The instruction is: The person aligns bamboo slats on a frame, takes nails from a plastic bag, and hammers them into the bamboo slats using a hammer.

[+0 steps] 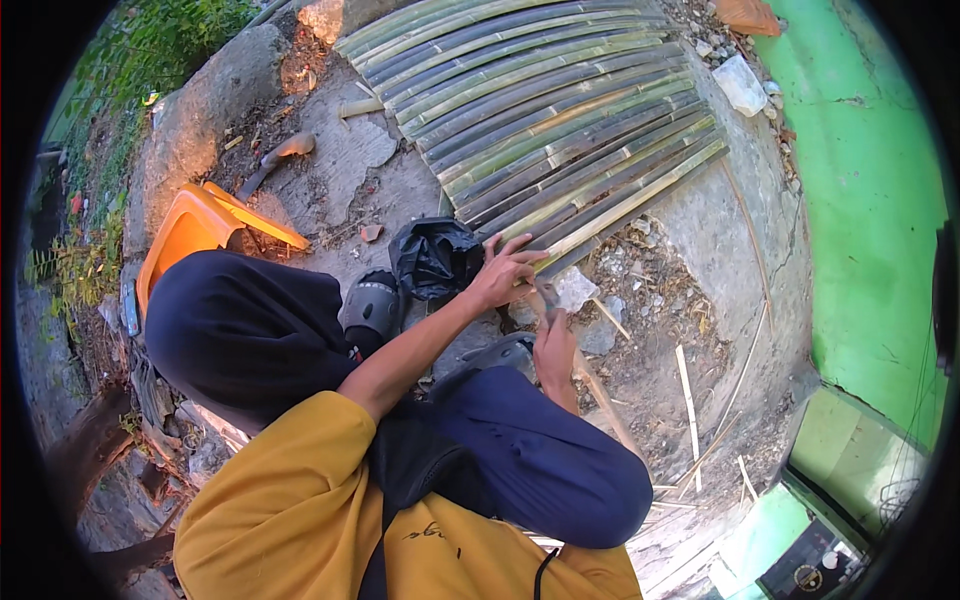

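Note:
Split bamboo slats (560,110) in green and dark tones lie side by side as a long panel on the ground ahead. At the panel's near left corner, my left hand (507,272) is closed over the end of the nearest bamboo slat (640,205). Just below and to the right, my right hand (555,350) is closed around a narrow tool with a greyish, blade-like part (549,299); its exact kind is unclear. That tool's upper end is close to my left fingertips. A black plastic bag (435,257) sits beside my left wrist.
An orange plastic chair (190,235) lies at the left, with a wooden-handled tool (277,163) beyond it. Thin pale bamboo strips (688,400) and rubble are scattered at the right. A green wall (860,200) bounds the right side. My bent knee (590,470) is below my right hand.

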Available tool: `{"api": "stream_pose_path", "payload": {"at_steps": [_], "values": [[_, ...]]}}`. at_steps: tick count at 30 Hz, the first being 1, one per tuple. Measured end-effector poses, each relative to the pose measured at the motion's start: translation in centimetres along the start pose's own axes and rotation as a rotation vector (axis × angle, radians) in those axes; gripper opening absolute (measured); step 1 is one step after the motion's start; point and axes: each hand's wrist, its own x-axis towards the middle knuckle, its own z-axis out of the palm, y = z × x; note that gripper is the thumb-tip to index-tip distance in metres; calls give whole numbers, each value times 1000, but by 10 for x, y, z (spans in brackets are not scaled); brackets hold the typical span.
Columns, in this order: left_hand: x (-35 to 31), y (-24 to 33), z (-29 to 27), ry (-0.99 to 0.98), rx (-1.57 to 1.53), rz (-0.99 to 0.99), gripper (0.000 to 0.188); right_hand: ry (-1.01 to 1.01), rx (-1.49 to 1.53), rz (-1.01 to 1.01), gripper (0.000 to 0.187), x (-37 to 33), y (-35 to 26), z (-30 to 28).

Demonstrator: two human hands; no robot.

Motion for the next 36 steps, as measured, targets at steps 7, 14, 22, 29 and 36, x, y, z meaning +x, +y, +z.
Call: {"api": "stream_pose_path", "payload": {"at_steps": [7, 14, 22, 29, 36], "values": [[-5, 0, -5, -3, -29, -2, 13, 87, 51, 34, 29, 3, -14, -4], [-4, -2, -4, 10, -12, 7, 12, 106, 49, 8, 25, 0, -12, -12], [-1, 4, 0, -58, -38, -43, 18, 126, -3, 58, 18, 3, 9, -10], [4, 2, -2, 22, -39, 29, 16, 388, 234, 122, 27, -13, -24, -62], [1, -3, -14, -122, 13, -2, 40, 517, 360, 313, 25, -13, 23, -88]]}}
